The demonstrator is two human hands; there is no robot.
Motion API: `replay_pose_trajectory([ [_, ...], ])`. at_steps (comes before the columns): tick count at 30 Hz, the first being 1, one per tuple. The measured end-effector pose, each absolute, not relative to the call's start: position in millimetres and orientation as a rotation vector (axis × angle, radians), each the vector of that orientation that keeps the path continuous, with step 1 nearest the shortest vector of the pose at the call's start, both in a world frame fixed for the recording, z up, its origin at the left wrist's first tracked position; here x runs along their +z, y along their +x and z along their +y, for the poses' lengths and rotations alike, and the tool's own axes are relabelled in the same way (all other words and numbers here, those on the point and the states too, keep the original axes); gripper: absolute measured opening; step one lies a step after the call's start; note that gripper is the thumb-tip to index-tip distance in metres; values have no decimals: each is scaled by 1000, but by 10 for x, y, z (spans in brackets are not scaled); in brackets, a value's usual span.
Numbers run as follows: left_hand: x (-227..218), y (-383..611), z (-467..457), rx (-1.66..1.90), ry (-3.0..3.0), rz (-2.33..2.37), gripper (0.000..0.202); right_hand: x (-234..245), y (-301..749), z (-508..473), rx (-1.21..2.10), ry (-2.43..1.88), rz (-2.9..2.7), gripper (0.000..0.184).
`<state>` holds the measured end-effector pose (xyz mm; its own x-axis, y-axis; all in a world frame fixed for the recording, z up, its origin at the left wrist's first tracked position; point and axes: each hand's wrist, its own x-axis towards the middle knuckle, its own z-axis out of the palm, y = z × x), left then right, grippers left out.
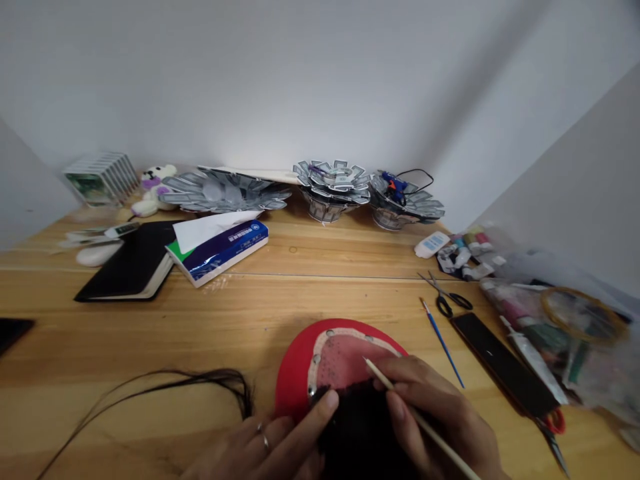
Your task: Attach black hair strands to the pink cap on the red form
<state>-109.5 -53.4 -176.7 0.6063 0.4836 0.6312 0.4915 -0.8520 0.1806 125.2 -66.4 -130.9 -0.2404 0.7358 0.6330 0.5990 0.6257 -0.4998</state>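
Observation:
A red dome-shaped form (293, 380) with a pale lace patch (345, 357) pinned on it sits at the near edge of the wooden table (310, 293). Dark hair (360, 433) covers its near part. My left hand (265, 447), a ring on one finger, presses a fingertip onto the edge of the lace where the hair starts. My right hand (440, 420) is closed round a thin pale stick-like tool (415, 417), whose tip rests on the lace.
A loose bundle of dark hair (165, 387) lies at the left. A blue-handled brush (443, 341), scissors (447, 297), a black strip (503, 363) and bagged paint tubes (560, 327) lie at the right. A tissue pack (223, 250), black notebook (133, 267) and grey paper flower bowls (333, 187) stand farther back.

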Motion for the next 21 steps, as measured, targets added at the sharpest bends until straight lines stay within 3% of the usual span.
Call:
replay_pose_trajectory([
  [4,-1782,-1069,-468,-1181,-2757,-737,35,-1393,1214,-657,243,-989,-1793,36],
  [11,-1755,-1002,-248,-1155,-2471,-599,40,-1486,1141,-604,121,-1010,-1756,37],
  [17,-1597,-1033,-252,-1090,-2470,-555,45,-1310,1212,-565,100,-963,-1788,30],
  [21,-1600,-1136,-194,-1107,-2524,-541,44,-1140,1267,-510,194,-1081,-1613,16],
])
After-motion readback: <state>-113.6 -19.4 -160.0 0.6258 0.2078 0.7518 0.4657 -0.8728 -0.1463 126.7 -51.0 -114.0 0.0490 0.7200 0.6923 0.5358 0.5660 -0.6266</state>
